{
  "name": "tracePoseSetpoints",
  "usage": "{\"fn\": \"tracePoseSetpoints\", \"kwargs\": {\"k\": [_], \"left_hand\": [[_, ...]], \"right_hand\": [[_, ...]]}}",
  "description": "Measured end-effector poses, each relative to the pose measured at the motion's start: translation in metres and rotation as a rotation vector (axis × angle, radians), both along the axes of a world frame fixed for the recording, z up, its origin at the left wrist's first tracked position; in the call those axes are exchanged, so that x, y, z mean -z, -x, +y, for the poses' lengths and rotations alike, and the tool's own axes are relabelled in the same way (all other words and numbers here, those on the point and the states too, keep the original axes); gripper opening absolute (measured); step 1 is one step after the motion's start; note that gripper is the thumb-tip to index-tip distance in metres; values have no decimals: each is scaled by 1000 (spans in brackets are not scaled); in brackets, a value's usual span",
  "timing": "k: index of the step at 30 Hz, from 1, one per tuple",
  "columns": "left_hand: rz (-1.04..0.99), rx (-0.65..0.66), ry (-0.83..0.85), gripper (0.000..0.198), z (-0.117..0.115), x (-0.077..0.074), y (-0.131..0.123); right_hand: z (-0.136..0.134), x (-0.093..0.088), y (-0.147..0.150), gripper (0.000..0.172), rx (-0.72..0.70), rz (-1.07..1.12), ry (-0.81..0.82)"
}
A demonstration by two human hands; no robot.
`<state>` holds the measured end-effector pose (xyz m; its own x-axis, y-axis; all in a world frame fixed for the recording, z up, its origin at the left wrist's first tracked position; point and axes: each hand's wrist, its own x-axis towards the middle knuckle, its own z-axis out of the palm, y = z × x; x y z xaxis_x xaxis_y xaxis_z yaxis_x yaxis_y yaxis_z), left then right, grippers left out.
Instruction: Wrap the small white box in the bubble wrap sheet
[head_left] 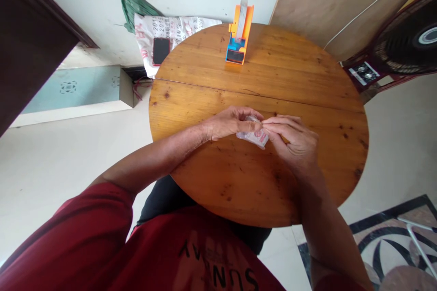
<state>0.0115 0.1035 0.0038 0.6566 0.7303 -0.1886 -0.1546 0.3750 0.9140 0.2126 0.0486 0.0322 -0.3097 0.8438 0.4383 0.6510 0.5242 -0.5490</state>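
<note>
Over the middle of the round wooden table [211, 177], both hands meet at a small clear plastic packet [256, 138] with red print. My left hand [234, 122] is closed around it, thumb on top and fingers curled at its far side. The fingers of my right hand [293, 136] pinch together at the packet's right upper edge. What is inside the packet I cannot make out. Farther back on the table stands an orange and blue tape dispenser [239, 36] with a roll of tape in it.
Beyond the table's left back edge lie a printed white sack [184, 27], a dark phone-like object [161, 51] and a green bag [138, 7]. A large fan [406, 41] stands at the right. A low box-like ledge [78, 88] is at the left.
</note>
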Motion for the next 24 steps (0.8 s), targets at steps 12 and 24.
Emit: {"fn": "tracePoseSetpoints", "kwargs": {"k": [12, 24], "left_hand": [[43, 12, 20, 33, 5, 6, 3], [-28, 12, 110, 28, 8, 9, 4]], "right_hand": [[-2, 2, -4, 21, -89, -310, -353], [-7, 7, -6, 29, -63, -429, -449]]}}
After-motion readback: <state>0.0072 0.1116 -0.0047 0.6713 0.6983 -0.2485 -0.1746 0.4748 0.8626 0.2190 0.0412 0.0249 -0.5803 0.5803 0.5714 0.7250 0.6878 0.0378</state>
